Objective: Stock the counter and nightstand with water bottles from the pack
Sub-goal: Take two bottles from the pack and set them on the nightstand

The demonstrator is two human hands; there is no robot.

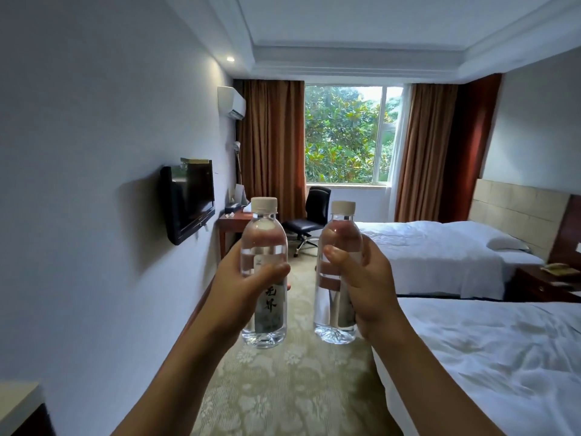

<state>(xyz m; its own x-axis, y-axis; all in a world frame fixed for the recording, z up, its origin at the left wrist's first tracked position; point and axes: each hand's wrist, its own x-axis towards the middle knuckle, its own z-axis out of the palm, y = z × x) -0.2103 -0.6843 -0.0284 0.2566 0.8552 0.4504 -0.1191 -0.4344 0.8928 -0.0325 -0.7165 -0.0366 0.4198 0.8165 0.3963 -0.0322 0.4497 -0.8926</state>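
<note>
Nightstand (pixel 545 283) sits ahead-right between beds, nearer my right hand (pixel 355 278); both it and left hand (pixel 242 284) wrap upright bottles (pixel 264 272).

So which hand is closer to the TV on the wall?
Left. The left hand holds its bottle on the TV's side of the room; the right hand, with the other bottle, is over by the beds.
</note>
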